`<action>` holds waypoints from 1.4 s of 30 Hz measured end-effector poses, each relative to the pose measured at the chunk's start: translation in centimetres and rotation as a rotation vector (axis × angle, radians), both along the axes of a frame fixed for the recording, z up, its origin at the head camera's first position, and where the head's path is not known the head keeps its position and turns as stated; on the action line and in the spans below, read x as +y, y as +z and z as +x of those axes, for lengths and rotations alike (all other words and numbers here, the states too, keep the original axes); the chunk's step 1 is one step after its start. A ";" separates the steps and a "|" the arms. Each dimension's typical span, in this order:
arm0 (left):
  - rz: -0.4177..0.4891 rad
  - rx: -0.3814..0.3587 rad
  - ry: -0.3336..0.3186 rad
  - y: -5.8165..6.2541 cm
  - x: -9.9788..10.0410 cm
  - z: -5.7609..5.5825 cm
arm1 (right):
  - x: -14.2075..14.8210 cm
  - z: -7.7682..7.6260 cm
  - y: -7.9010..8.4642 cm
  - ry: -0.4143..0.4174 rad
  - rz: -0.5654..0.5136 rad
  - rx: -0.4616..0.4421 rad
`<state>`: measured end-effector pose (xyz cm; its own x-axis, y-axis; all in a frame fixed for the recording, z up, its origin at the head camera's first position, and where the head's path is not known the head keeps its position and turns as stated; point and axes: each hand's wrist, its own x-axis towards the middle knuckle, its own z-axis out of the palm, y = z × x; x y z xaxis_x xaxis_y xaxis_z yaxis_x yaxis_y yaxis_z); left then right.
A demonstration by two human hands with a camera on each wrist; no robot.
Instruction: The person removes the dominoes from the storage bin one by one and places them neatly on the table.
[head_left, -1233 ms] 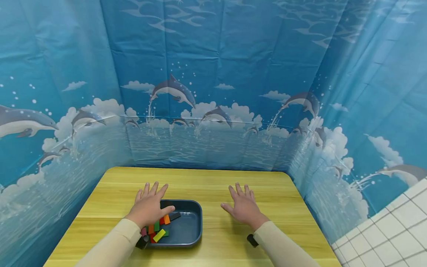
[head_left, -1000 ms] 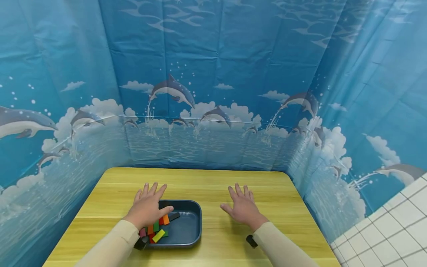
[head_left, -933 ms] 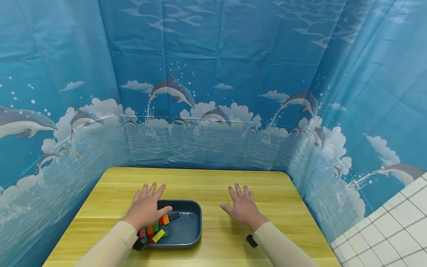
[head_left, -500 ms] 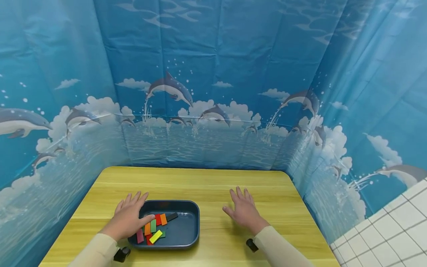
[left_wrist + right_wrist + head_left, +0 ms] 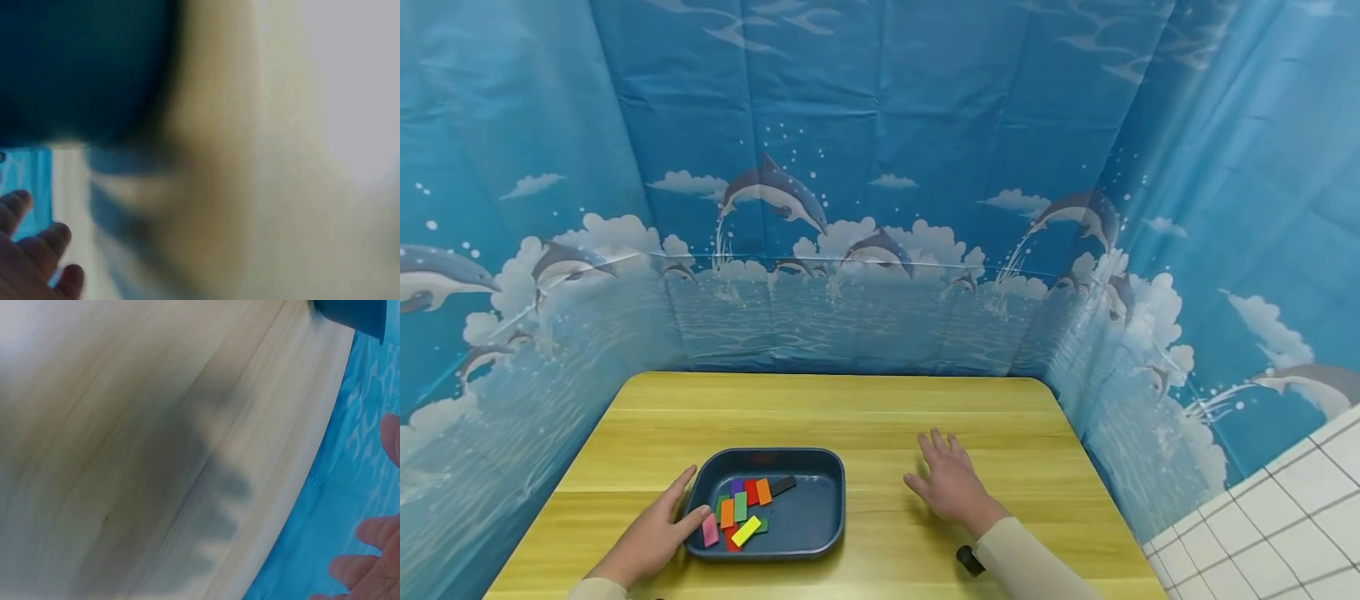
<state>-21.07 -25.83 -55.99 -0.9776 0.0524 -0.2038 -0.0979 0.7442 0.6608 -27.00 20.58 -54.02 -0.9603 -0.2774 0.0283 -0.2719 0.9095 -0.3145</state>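
Observation:
A dark blue rectangular tray (image 5: pixel 808 521) stands on the table, left of centre in the head view. Gathered in its left half are several small coloured blocks, among them a pink block (image 5: pixel 710 530), a yellow block (image 5: pixel 746 531) and a black block (image 5: pixel 783 485). My left hand (image 5: pixel 651 533) is at the tray's left side, fingers extended along the outside and thumb by the left rim near the pink block; whether it touches the rim I cannot tell. Holding nothing, my right hand (image 5: pixel 955 490) hovers over the table to the tray's right with fingers spread.
The yellow wood-grain table (image 5: pixel 880 408) has rounded far corners. A blue dolphin-print curtain (image 5: pixel 880 325) closes off the back and both sides. White tiles (image 5: pixel 1285 508) show at the lower right. A black wrist device (image 5: pixel 970 560) sits under the right wrist.
My left hand has moved left and toward me, from above the tray to its left side, uncovering more blocks. The right hand has shifted only slightly.

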 end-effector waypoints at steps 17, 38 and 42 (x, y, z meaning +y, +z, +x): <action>0.264 -0.075 0.111 -2.6 1.2 0.4 | -9.8 1.1 4.5 0.187 -0.061 -0.045; 0.370 -0.108 0.199 -4.3 1.4 0.5 | -21.2 -0.8 2.5 0.205 -0.207 -0.293; 0.364 -0.090 0.191 -4.2 1.2 0.4 | -22.1 -1.4 1.8 0.202 -0.211 -0.299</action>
<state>-20.70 -24.60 -60.20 -0.9559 -0.0435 -0.2905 -0.2807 0.4269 0.8596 -28.39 -1.48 -52.26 -0.8617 -0.4790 -0.1672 -0.3067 0.7544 -0.5804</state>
